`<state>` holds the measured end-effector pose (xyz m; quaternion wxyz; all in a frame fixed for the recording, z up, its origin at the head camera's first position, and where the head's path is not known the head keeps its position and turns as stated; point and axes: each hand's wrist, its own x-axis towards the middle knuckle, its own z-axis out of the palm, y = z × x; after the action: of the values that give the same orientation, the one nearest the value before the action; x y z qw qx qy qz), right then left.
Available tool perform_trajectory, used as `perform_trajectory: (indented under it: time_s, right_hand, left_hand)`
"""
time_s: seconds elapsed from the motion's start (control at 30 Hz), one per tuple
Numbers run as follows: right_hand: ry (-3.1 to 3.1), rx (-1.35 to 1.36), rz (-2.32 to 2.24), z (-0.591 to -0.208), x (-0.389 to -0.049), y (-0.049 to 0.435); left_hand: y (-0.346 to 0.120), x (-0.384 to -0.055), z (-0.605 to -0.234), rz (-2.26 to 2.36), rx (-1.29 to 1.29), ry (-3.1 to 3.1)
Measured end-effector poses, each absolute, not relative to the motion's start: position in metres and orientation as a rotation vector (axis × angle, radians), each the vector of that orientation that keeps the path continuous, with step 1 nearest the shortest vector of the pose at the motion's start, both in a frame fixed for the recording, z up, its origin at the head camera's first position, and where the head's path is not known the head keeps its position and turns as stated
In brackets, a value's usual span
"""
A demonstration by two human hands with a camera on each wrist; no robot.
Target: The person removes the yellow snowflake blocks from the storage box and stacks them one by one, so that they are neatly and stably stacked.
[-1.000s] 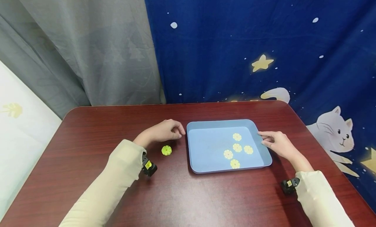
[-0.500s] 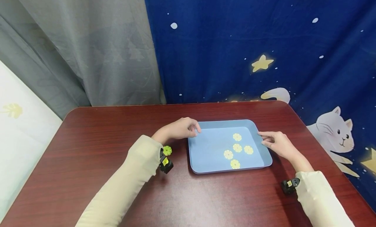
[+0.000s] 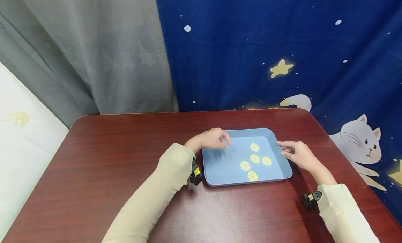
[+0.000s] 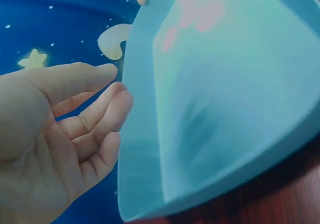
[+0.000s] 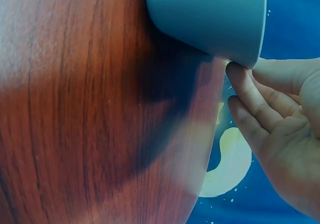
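A shallow blue tray [image 3: 230, 166] lies on the table, its right wall between the thumb and fingers of my right hand [image 3: 299, 154]. In the right wrist view, the thumb goes behind the rim while the fingertips touch the outer wall. Several flat yellow notched discs [image 3: 254, 158] rest inside the tray toward its right half; they look pinkish and blurred in the left wrist view. Over the tray's left end hovers my left hand [image 3: 214, 138], fingers loosely bent. Its palm [image 4: 30, 119] and fingers show nothing held in the left wrist view.
The dark red wooden table [image 3: 110, 159] has a rounded far edge, close to a grey curtain [image 3: 125, 61] and a blue curtain [image 3: 226, 54] with stars and a cat. Each wrist wears a small black camera [image 3: 195, 174].
My left hand has moved right, from beside the tray to above its left part. The left sleeve now hides the green-yellow disc seen earlier on the table. My right hand stays put.
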<state>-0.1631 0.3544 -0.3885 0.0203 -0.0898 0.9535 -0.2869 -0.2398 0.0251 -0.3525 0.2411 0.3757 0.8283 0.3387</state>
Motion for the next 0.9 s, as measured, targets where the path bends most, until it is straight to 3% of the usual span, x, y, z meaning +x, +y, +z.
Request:
perform_trajectory:
  time_s: [0.9]
  right_hand:
    - [2.939, -0.248, -0.921, -0.386, -0.161, 0.353]
  left_hand:
    - [0.073, -0.238, -0.375, 0.839, 0.820, 2.100]
